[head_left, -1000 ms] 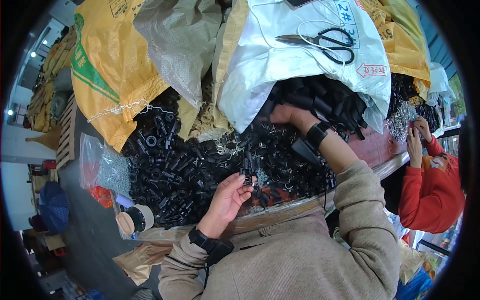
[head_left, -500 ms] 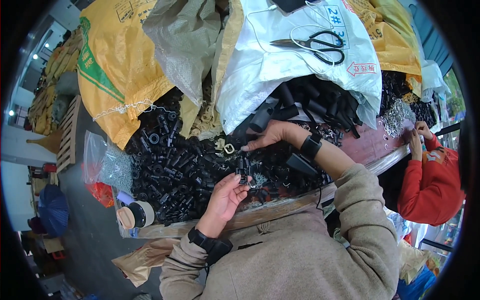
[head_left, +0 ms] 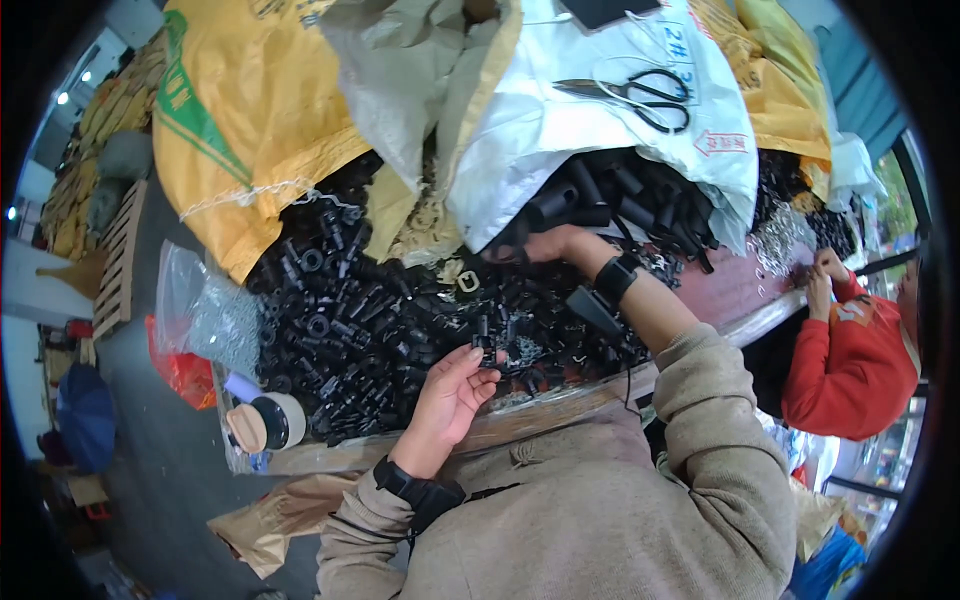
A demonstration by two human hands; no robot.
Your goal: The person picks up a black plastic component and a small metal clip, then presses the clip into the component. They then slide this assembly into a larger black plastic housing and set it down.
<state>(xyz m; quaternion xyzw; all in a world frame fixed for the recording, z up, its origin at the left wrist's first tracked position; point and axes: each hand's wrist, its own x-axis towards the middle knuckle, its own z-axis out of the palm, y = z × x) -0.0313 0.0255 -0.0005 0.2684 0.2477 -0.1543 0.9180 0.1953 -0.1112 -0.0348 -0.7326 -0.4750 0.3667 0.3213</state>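
Note:
My left hand (head_left: 458, 398) is low over the front of the pile, fingertips pinched on a small black plastic part (head_left: 488, 346). Higher up, my right hand (head_left: 548, 243) reaches in at the mouth of a white woven sack (head_left: 530, 130). Its fingers are smeared and partly lost against dark parts, so their grip does not show. Thick black tubes (head_left: 590, 190) spill from that sack just beyond this hand. Below it lies a cream square ring (head_left: 467, 281). Small silvery screws (head_left: 525, 350) are scattered beside my left hand.
Black plastic fittings (head_left: 340, 330) heap across the table. Black-handled scissors (head_left: 640, 98) rest on the white sack. A lidded jar (head_left: 278, 420) and a clear bag of small grey pieces (head_left: 222, 330) stand at the left. On the right sits a person in red (head_left: 850, 375).
My right hand has moved up from beside the cream ring to the white sack's mouth. My left hand keeps its pinch on the black part. The whole view has shifted slightly.

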